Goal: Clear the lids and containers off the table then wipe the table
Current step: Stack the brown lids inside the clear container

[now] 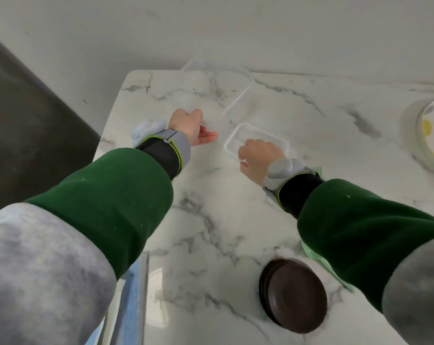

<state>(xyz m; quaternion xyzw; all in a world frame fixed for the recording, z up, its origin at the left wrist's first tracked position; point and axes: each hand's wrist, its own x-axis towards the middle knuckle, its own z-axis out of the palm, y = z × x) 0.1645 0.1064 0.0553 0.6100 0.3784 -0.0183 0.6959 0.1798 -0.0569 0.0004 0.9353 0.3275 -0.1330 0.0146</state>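
left hand (192, 127): fingers pinch corner of large clear plastic lid (218, 95), tilted at far left end of white marble table (211, 195). right hand (258, 158): fingers curled over near rim of small clear rectangular container (258, 131), mid-table.

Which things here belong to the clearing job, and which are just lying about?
Job: small clear rectangular plastic container, gripped by right hand; large clear plastic lid, pinched by left hand; crumpled white cloth; white marble table.
Lying about: stack of dark brown plates; stack of yellow-patterned plates.
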